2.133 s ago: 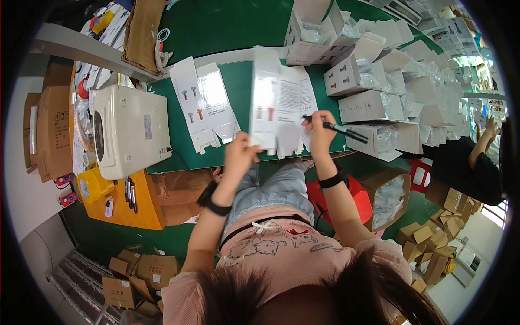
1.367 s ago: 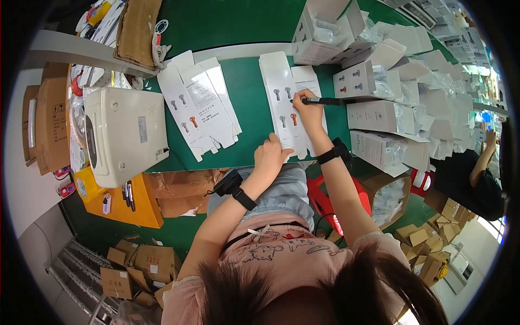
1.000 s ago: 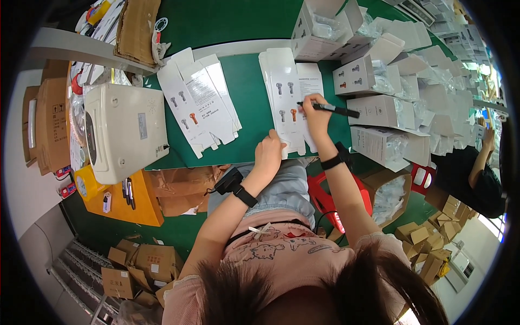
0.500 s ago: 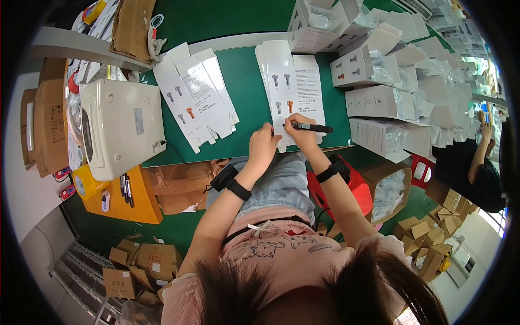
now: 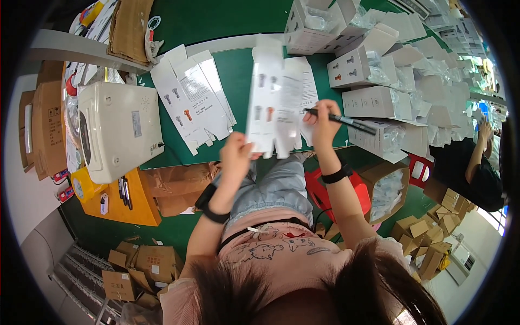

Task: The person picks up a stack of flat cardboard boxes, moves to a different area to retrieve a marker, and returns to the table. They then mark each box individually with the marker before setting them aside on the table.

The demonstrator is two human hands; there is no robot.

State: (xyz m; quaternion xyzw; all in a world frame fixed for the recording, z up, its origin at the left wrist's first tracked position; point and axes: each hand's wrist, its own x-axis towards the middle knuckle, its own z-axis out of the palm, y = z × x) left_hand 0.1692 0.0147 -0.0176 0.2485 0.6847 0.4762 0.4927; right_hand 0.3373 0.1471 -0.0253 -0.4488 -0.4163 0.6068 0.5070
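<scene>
My left hand (image 5: 236, 154) pinches the lower left corner of a flat, unfolded white carton (image 5: 264, 97) printed with small device pictures. That carton is lifted off the table and smeared by motion. Behind it, partly hidden, more flat cartons (image 5: 309, 81) lie on the green table. In my right hand (image 5: 325, 125) is a black marker pen (image 5: 355, 125), its tip pointing left toward the cartons and its body slanting out to the right. To the left of the lifted carton lies another pile of flat printed cartons (image 5: 189, 97), slightly fanned.
Rows of open white boxes (image 5: 374, 100) with bagged contents crowd the table's right side. A cream-coloured machine (image 5: 122, 130) stands at the left, above an orange surface (image 5: 143, 203) with pens and yellow tape (image 5: 84, 184). A red stool (image 5: 355, 197) is below; a co-worker (image 5: 466, 168) sits far right.
My left hand has moved left and lifted a flat carton off the right-hand pile. My right hand has drawn right and away from the cartons, the marker still in it.
</scene>
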